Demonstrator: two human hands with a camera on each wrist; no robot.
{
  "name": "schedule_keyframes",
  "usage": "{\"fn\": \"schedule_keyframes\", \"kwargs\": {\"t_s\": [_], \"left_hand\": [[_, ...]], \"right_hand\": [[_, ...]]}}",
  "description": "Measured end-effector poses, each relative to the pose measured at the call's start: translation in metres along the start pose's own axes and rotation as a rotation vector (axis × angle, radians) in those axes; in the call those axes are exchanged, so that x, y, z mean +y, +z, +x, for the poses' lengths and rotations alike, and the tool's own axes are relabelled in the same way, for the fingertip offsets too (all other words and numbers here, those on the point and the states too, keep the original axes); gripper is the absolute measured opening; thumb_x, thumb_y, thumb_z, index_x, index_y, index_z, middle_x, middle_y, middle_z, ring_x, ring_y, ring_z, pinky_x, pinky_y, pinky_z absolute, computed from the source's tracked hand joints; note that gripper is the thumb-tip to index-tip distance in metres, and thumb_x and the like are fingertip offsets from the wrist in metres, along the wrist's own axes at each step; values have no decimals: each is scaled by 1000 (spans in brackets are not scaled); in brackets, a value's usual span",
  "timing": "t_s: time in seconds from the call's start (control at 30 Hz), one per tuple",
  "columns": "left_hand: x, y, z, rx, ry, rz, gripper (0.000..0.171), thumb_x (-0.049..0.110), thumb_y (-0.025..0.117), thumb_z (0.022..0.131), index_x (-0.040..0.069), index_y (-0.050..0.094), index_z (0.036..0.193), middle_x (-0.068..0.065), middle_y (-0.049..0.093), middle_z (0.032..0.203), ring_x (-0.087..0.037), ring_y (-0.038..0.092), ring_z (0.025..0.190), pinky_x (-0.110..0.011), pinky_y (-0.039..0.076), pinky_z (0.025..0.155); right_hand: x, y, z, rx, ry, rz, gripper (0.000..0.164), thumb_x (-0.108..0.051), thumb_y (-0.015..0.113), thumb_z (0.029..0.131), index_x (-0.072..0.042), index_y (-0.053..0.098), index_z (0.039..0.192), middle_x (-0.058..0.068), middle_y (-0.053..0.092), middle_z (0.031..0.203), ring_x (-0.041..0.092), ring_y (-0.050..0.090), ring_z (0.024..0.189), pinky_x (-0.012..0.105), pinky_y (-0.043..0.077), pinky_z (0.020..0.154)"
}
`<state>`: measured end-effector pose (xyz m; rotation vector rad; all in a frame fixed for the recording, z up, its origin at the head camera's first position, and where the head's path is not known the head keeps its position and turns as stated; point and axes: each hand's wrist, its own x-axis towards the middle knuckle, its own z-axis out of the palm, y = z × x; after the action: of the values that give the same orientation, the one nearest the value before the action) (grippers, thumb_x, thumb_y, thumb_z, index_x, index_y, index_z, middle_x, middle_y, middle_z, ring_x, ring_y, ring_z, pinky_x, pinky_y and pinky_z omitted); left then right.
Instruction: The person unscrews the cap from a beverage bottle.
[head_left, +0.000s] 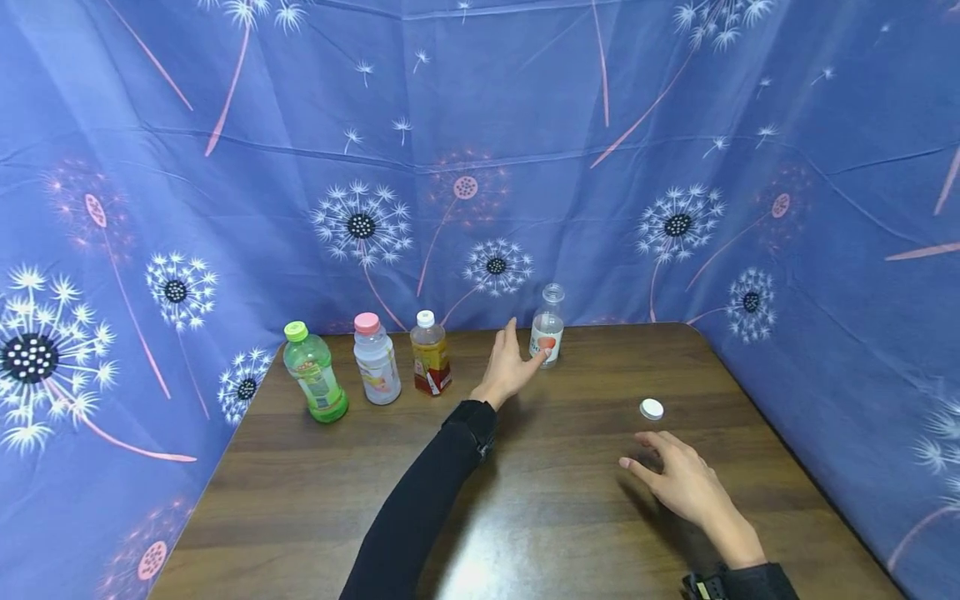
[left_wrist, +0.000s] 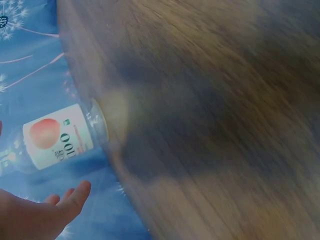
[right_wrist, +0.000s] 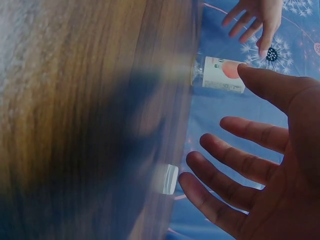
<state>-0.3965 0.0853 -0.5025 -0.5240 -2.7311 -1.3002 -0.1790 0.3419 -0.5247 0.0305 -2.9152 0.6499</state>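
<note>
A clear bottle (head_left: 548, 327) with a white label and a red fruit picture stands upright, uncapped, near the table's back edge. Just left of it is my left hand (head_left: 508, 367), thumb and fingers spread, with a gap to the bottle in the left wrist view, where the label (left_wrist: 58, 136) shows plainly. A white cap (head_left: 652, 408) lies on the table to the right. Over the table just in front of that cap hovers my right hand (head_left: 681, 482), fingers apart and holding nothing. The right wrist view shows the spread fingers (right_wrist: 240, 165) near the cap (right_wrist: 170, 179).
Left of the left hand stand a green bottle (head_left: 315, 375) with a green cap, a pale bottle (head_left: 377, 367) with a pink cap, and an amber drink bottle (head_left: 430, 358) with a white cap. Behind the brown wooden table (head_left: 570, 500) hangs a blue dandelion-print cloth (head_left: 525, 167).
</note>
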Motion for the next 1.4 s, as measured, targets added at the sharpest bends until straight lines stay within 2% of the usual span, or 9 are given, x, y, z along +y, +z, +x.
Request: {"fn": "schedule_keyframes", "kwargs": {"t_s": [0.27, 0.5, 0.67, 0.93, 1.17, 1.4], "left_hand": [[2, 21, 22, -11, -20, -35, 101, 50, 69, 99, 12, 8, 169, -21, 28, 167, -37, 37, 152, -50, 41, 120], [6, 33, 31, -24, -56, -63, 103, 52, 68, 99, 16, 2, 170, -20, 25, 169, -36, 34, 155, -51, 39, 121], [10, 37, 35, -9, -63, -88, 98, 49, 68, 101, 12, 8, 169, -23, 30, 166, -38, 38, 152, -51, 42, 119], [13, 40, 44, 20, -71, -73, 75, 37, 64, 106, 10, 24, 164, -24, 43, 154, -38, 50, 140, -48, 48, 113], [11, 41, 49, 30, -91, -84, 80, 37, 65, 105, 10, 20, 165, -24, 39, 160, -39, 45, 146, -49, 45, 116], [2, 49, 47, 45, -55, -75, 74, 31, 66, 105, 7, 26, 162, -23, 48, 153, -37, 51, 141, -48, 47, 114]], "right_hand": [[5, 1, -5, 20, 14, -8, 63, -57, 70, 96, -9, 66, 137, 11, 71, 130, 36, 69, 112, 62, 57, 79], [7, -1, -7, -25, 46, 8, 67, -59, 69, 96, -7, 64, 139, 11, 69, 130, 37, 68, 113, 59, 58, 82], [8, -4, -7, -26, 50, 20, 66, -57, 71, 95, -8, 65, 139, 11, 70, 130, 37, 68, 112, 57, 58, 81], [10, -5, -5, 6, 46, 4, 62, -55, 71, 96, -8, 66, 137, 10, 70, 130, 35, 68, 113, 59, 58, 84], [10, -3, -8, 2, 52, 24, 65, -56, 70, 96, -7, 66, 137, 10, 70, 129, 36, 69, 114, 59, 58, 86], [14, 2, -17, 1, 66, 37, 63, -55, 70, 96, -7, 66, 136, 8, 70, 130, 34, 68, 114, 58, 58, 89]]}}
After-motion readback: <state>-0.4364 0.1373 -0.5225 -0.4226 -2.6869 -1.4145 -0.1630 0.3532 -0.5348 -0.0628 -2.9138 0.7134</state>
